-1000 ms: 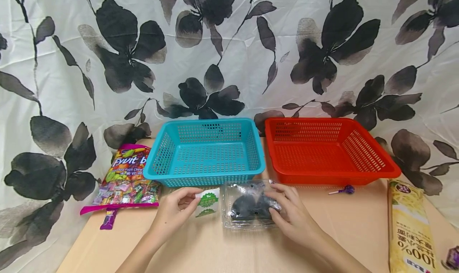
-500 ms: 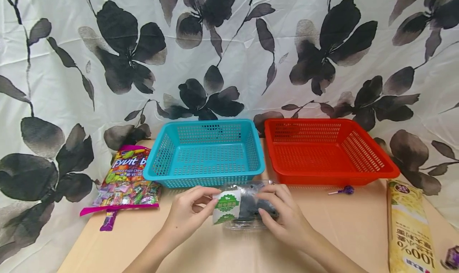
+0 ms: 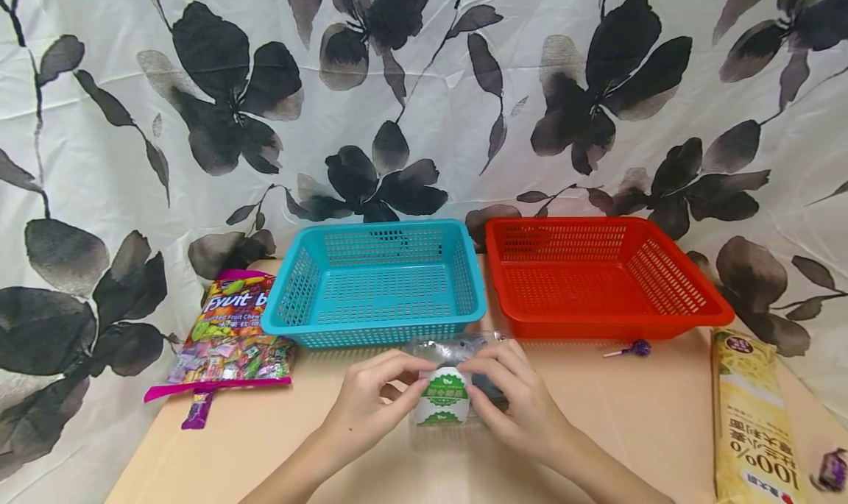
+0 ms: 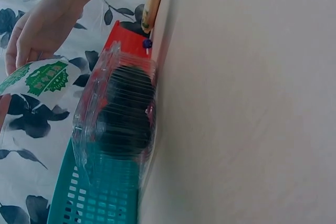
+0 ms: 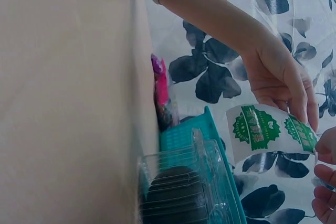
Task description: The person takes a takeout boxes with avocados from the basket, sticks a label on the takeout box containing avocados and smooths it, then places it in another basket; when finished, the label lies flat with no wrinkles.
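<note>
A small white sheet of green round stickers point(image 3: 442, 399) is held up between both hands, in front of a clear plastic clamshell box point(image 3: 492, 338). My left hand point(image 3: 377, 401) pinches its left edge between thumb and fingers. At the opposite edge, my right hand point(image 3: 520, 401) pinches the sheet with thumb and forefinger. The left wrist view shows two dark oval things point(image 4: 126, 111), of unclear kind, inside the box. From the right wrist, the sheet point(image 5: 257, 129) looks slightly curved and raised off the box point(image 5: 212, 174). The sheet and hands hide much of the box in the head view.
Behind the box stand a blue basket point(image 3: 380, 332) and a red basket point(image 3: 612, 329). A bag of fruit chews point(image 3: 228, 342) and a purple wrapped candy point(image 3: 197, 410) lie left. At right are a lollipop point(image 3: 639, 348), a pasta packet point(image 3: 755, 416) and a purple wrapped item point(image 3: 832, 469).
My left hand has carried the sticker sheet rightward, from beside the box to in front of it. My right hand has come off the box's right side and now pinches the sheet.
</note>
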A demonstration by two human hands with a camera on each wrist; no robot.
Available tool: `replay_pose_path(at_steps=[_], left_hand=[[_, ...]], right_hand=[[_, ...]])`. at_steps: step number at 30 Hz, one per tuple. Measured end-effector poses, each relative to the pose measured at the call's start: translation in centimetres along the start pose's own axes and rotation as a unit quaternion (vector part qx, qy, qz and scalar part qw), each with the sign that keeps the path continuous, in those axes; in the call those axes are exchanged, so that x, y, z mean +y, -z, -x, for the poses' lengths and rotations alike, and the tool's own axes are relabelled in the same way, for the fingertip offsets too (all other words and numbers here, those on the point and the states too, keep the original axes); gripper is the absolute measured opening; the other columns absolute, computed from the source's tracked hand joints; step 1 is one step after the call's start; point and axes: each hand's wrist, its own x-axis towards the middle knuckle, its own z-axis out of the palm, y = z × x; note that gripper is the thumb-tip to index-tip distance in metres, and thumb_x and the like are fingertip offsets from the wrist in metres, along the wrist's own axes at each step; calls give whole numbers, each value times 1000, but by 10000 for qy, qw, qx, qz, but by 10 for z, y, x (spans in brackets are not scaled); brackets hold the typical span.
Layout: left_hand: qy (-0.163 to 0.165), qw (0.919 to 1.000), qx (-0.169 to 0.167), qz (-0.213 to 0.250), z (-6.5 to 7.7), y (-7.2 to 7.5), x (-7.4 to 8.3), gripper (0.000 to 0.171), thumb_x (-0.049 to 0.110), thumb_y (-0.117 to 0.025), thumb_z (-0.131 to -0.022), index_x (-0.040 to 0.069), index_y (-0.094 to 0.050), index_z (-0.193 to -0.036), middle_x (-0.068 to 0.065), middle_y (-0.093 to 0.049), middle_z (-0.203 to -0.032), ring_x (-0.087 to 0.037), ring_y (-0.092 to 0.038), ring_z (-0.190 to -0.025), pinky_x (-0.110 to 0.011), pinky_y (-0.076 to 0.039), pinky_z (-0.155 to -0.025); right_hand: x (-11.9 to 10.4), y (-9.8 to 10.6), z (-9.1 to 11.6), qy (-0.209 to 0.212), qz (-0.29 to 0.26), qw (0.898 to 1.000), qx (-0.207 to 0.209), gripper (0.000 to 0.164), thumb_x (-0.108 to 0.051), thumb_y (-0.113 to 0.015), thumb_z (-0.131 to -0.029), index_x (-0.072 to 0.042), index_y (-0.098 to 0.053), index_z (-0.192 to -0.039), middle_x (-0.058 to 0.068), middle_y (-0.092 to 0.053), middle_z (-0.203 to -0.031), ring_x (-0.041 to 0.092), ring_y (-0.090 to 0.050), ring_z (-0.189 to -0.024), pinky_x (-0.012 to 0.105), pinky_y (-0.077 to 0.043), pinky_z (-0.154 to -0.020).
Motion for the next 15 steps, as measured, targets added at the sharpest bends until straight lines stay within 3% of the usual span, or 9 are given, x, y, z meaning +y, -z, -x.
replay_pose_path(at_steps=[7, 15], left_hand=[[-68, 10000, 13, -1, -1, -3, 0, 18, 4, -63, -80, 11, -65, -96, 2, -64, -86, -6, -60, -72, -15, -49, -51], [110, 9999, -21, 27, 1, -4, 0, 16, 7, -63, -80, 12, -65, -95, 3, -64, -85, -5, -61, -72, -15, -49, -50]], right_hand=[[0, -1, 2, -125, -129, 9998, -64, 15, -15, -57, -84, -9, -62, -97, 0, -55, -94, 14, -45, -88, 17, -37, -74], [-2, -1, 2, -171, -183, 9997, -83, 13, -15, -57, -84, -10, -62, -95, -2, -55, -92, 14, -47, -88, 17, -39, -76]])
